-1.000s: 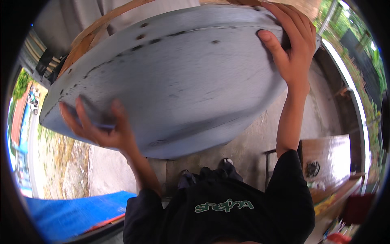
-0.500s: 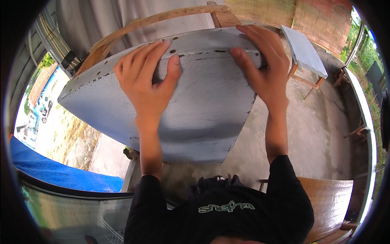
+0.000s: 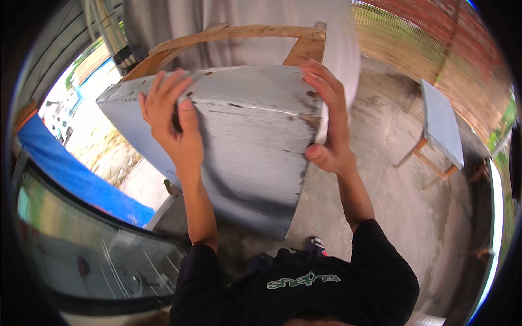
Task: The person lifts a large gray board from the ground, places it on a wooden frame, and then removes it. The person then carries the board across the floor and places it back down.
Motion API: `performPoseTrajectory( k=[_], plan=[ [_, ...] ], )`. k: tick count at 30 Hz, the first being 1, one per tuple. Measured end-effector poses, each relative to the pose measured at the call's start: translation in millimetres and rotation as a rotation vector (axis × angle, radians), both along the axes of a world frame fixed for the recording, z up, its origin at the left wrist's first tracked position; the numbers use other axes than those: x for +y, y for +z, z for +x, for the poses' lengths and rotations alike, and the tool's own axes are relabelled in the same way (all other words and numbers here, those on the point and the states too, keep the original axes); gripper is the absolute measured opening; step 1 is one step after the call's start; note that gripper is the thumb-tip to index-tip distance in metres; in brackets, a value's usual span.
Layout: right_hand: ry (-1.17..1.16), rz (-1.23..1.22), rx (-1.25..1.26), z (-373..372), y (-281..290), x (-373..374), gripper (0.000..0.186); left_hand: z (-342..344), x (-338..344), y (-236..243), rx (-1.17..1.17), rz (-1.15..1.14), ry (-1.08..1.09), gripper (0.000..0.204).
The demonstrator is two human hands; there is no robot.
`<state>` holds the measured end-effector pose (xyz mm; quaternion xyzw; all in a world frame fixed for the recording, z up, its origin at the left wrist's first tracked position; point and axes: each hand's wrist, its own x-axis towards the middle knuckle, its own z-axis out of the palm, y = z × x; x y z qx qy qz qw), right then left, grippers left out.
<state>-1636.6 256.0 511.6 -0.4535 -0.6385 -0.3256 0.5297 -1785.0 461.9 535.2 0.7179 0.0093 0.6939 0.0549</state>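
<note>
A large grey-covered panel (image 3: 253,149) with a worn ridge and small dark holes along its top stands tilted in front of me. My left hand (image 3: 173,117) grips it at the upper left, thumb on the near face and fingers over the ridge. At the panel's right edge, my right hand (image 3: 333,122) holds on, its thumb against the near face and its fingers at the upper corner. Behind the panel rises a bare wooden frame (image 3: 239,33); where the two meet is hidden.
A small table with a pale top (image 3: 441,122) is to the right on the concrete floor (image 3: 375,217). Grey curtains (image 3: 179,16) hang at the back. At the lower left are a blue tarp (image 3: 92,174) and a glass pane (image 3: 103,261) with a dark rim.
The panel now appears lower and turned, with more of its right edge facing me. My right hand has slid down around that edge. My left hand stays near the ridge, and the view has shifted.
</note>
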Motion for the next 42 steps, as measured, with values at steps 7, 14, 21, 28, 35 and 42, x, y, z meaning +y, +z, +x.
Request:
performPoseTrajectory(
  k=[7, 14, 21, 28, 35, 42],
  plan=[
    [0.157, -0.053, -0.129, 46, -21, 6, 0.073, 4, -74, -26, -0.112, -0.201, 0.094, 0.051],
    [0.345, -0.071, 0.216, 50, -65, -5, 0.079, -14, -161, -71, 0.040, -0.227, 0.317, 0.064],
    [0.640, -0.298, 0.609, 38, -121, -14, 0.083, -4, -198, -102, 0.084, -0.431, 0.302, 0.065],
    [0.805, -0.722, 0.702, 71, -147, -4, 0.083, 10, -214, -137, 0.093, -0.547, 0.388, 0.063],
    [1.100, -1.162, 0.623, 82, -153, 24, 0.065, 44, -224, -160, -0.067, -0.644, 0.561, 0.069],
    [1.264, -1.166, 0.578, 76, -155, 39, 0.060, 88, -220, -161, -0.277, -0.717, 0.721, 0.092]
  ],
)
